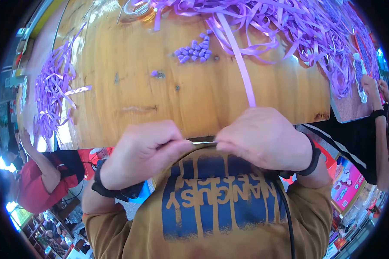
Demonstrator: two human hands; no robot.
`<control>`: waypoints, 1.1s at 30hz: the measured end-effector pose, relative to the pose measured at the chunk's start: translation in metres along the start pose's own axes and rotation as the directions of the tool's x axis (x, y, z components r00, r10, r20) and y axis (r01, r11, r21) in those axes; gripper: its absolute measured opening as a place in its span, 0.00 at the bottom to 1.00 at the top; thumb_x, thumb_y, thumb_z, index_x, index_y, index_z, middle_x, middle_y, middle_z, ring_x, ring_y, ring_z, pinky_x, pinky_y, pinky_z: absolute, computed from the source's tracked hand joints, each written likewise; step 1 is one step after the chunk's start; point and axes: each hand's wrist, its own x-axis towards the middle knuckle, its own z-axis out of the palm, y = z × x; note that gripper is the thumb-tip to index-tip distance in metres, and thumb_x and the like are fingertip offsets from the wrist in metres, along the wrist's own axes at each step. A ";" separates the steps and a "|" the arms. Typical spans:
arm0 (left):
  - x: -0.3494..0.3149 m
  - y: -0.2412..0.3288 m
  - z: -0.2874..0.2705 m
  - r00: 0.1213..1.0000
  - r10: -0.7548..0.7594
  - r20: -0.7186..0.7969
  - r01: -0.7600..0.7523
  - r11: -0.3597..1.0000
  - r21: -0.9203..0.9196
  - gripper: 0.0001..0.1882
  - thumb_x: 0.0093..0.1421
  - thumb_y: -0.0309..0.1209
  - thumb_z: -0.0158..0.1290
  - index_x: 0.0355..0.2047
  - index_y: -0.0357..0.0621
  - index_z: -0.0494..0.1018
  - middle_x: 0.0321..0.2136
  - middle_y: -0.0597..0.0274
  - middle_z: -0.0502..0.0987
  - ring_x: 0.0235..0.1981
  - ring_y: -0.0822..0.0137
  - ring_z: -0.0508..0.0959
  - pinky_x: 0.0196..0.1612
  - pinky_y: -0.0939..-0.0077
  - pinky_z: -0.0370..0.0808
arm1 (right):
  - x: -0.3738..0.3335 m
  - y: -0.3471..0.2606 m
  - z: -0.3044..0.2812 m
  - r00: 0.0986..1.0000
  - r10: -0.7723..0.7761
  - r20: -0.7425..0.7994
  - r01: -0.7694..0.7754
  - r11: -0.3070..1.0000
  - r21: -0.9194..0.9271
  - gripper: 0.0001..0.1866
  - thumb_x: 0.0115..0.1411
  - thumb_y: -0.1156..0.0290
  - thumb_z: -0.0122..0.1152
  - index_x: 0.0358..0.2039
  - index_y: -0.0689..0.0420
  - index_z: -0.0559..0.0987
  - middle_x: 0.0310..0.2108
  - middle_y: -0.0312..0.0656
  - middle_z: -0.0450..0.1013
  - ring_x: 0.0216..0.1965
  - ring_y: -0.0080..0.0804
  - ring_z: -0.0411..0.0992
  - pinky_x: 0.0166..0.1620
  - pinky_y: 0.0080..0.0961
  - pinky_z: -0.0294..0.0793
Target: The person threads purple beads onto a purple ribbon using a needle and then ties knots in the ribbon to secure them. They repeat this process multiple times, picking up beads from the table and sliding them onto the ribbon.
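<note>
A purple ribbon (pixel 237 54) runs from the large tangled ribbon pile (pixel 289 30) down to my right hand (pixel 265 140). My right hand is closed on it at the table's near edge. My left hand (pixel 145 151) is pinched shut opposite, thumb toward the right hand. A short shiny stretch of ribbon (pixel 203 142) spans the gap between both hands, level and taut. What lies inside the fingers is hidden. Beyond the hands, small purple bead-like pieces (pixel 194 52) lie in a loose cluster, with a single bead-like piece (pixel 154 74) apart to the left.
The wooden table (pixel 129 95) reaches away from me. A smaller bundle of purple ribbons (pixel 54 90) lies at its left edge. Clear tape rolls (pixel 140 11) sit at the far side. A person in red (pixel 39 181) is at left; another person's hand (pixel 369 88) shows at right.
</note>
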 end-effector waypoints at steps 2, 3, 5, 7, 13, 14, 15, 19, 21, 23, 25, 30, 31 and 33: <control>-0.011 -0.008 -0.012 0.992 -0.126 -0.019 0.125 0.991 -0.043 0.07 0.52 0.26 0.55 0.21 0.39 0.70 0.16 0.65 0.68 0.16 0.74 0.67 0.20 0.81 0.62 | -0.007 0.006 -0.011 0.988 -0.070 -0.138 0.060 0.995 -0.075 0.05 0.52 0.69 0.57 0.27 0.55 0.76 0.23 0.40 0.73 0.25 0.39 0.72 0.28 0.30 0.69; -0.017 -0.016 -0.021 0.983 -0.148 -0.108 0.146 0.989 -0.026 0.07 0.53 0.26 0.55 0.21 0.38 0.70 0.16 0.65 0.68 0.16 0.75 0.66 0.20 0.81 0.62 | -0.015 0.009 -0.012 0.972 -0.044 -0.232 0.008 0.988 -0.153 0.05 0.52 0.69 0.57 0.26 0.57 0.76 0.24 0.41 0.73 0.26 0.40 0.72 0.29 0.32 0.69; -0.030 -0.023 -0.038 0.958 -0.219 -0.185 0.223 0.975 -0.001 0.07 0.54 0.26 0.55 0.21 0.38 0.70 0.16 0.69 0.68 0.17 0.78 0.65 0.20 0.82 0.62 | -0.025 0.015 -0.023 0.954 0.088 -0.286 -0.133 0.981 -0.140 0.11 0.54 0.68 0.56 0.35 0.61 0.75 0.23 0.42 0.72 0.23 0.38 0.71 0.30 0.29 0.68; -0.039 -0.027 -0.037 0.951 -0.219 -0.216 0.217 0.976 -0.033 0.07 0.54 0.26 0.55 0.21 0.38 0.70 0.16 0.68 0.68 0.17 0.78 0.65 0.20 0.82 0.62 | -0.025 0.010 -0.029 0.947 0.107 -0.303 -0.156 0.977 -0.143 0.15 0.55 0.68 0.56 0.40 0.63 0.74 0.23 0.42 0.72 0.22 0.36 0.70 0.30 0.26 0.68; -0.045 -0.030 -0.033 0.938 -0.191 -0.290 0.156 0.978 -0.141 0.08 0.53 0.26 0.55 0.21 0.37 0.70 0.16 0.66 0.68 0.17 0.76 0.66 0.21 0.81 0.62 | -0.023 -0.002 -0.027 0.857 0.431 -0.282 -0.330 0.880 0.342 0.19 0.54 0.71 0.57 0.47 0.60 0.71 0.24 0.40 0.71 0.23 0.27 0.67 0.31 0.20 0.66; -0.044 -0.029 -0.031 0.941 -0.190 -0.280 0.144 0.974 -0.175 0.08 0.53 0.27 0.55 0.21 0.37 0.70 0.16 0.65 0.68 0.17 0.75 0.66 0.21 0.81 0.63 | -0.022 -0.001 -0.025 0.862 0.411 -0.296 -0.304 0.887 0.346 0.18 0.55 0.71 0.56 0.46 0.60 0.71 0.26 0.40 0.71 0.23 0.25 0.67 0.31 0.19 0.66; -0.041 -0.026 -0.031 0.941 -0.191 -0.280 0.145 0.973 -0.178 0.08 0.53 0.27 0.55 0.21 0.37 0.70 0.16 0.65 0.68 0.17 0.75 0.66 0.21 0.81 0.63 | -0.022 -0.002 -0.024 0.864 0.395 -0.311 -0.283 0.893 0.349 0.17 0.55 0.72 0.56 0.46 0.60 0.71 0.29 0.40 0.71 0.24 0.23 0.67 0.30 0.17 0.65; -0.026 -0.025 -0.025 0.989 -0.089 -0.116 0.097 0.993 0.064 0.07 0.53 0.26 0.55 0.21 0.38 0.70 0.16 0.61 0.68 0.18 0.73 0.69 0.22 0.79 0.64 | 0.004 -0.005 -0.019 0.875 0.325 -0.359 -0.191 0.913 0.361 0.16 0.58 0.71 0.54 0.45 0.64 0.70 0.27 0.34 0.70 0.25 0.16 0.66 0.31 0.11 0.64; -0.019 -0.018 -0.023 0.988 0.111 0.110 -0.114 0.993 0.017 0.08 0.53 0.26 0.54 0.19 0.40 0.69 0.15 0.63 0.67 0.19 0.73 0.71 0.22 0.78 0.65 | 0.020 0.001 -0.012 0.831 0.255 -0.495 -0.099 0.943 0.319 0.16 0.57 0.72 0.55 0.44 0.64 0.71 0.28 0.35 0.69 0.25 0.16 0.66 0.32 0.11 0.64; -0.022 -0.005 -0.028 0.999 0.025 -0.041 -0.031 0.988 -0.154 0.09 0.50 0.29 0.57 0.18 0.40 0.69 0.15 0.66 0.68 0.18 0.73 0.69 0.21 0.78 0.64 | 0.024 -0.004 -0.011 0.866 0.192 -0.462 -0.118 0.976 0.184 0.18 0.56 0.72 0.56 0.47 0.64 0.69 0.27 0.35 0.69 0.25 0.16 0.66 0.32 0.11 0.63; -0.017 -0.010 -0.029 0.901 -0.231 -0.368 0.055 0.901 -0.431 0.15 0.45 0.33 0.61 0.29 0.39 0.72 0.12 0.74 0.64 0.15 0.78 0.64 0.19 0.83 0.60 | 0.028 -0.004 -0.012 0.901 0.133 -0.413 -0.124 0.991 0.047 0.22 0.55 0.72 0.57 0.50 0.63 0.67 0.27 0.36 0.69 0.25 0.15 0.65 0.32 0.11 0.62; 0.003 0.001 -0.012 0.976 -0.161 0.146 0.212 0.559 -0.802 0.36 0.51 0.25 0.57 0.58 0.41 0.52 0.15 0.79 0.59 0.15 0.86 0.58 0.19 0.89 0.53 | 0.021 -0.011 -0.009 0.960 0.179 -0.217 -0.057 0.880 0.472 0.50 0.49 0.68 0.66 0.62 0.60 0.40 0.25 0.35 0.69 0.26 0.17 0.65 0.30 0.13 0.59; 0.008 0.001 -0.003 0.972 -0.137 0.190 0.234 0.551 -0.801 0.33 0.52 0.25 0.57 0.56 0.41 0.55 0.15 0.78 0.60 0.16 0.86 0.59 0.20 0.90 0.53 | 0.021 -0.013 -0.010 0.959 0.177 -0.224 -0.054 0.883 0.467 0.50 0.49 0.68 0.66 0.62 0.60 0.40 0.25 0.35 0.69 0.26 0.17 0.65 0.30 0.13 0.59; 0.014 0.002 0.003 0.966 -0.103 0.237 0.254 0.550 -0.795 0.29 0.53 0.26 0.57 0.54 0.40 0.59 0.16 0.78 0.61 0.17 0.87 0.60 0.20 0.90 0.54 | 0.019 -0.017 -0.012 0.958 0.235 -0.167 -0.060 0.729 0.681 0.57 0.46 0.63 0.69 0.62 0.62 0.35 0.23 0.35 0.69 0.25 0.18 0.65 0.30 0.12 0.59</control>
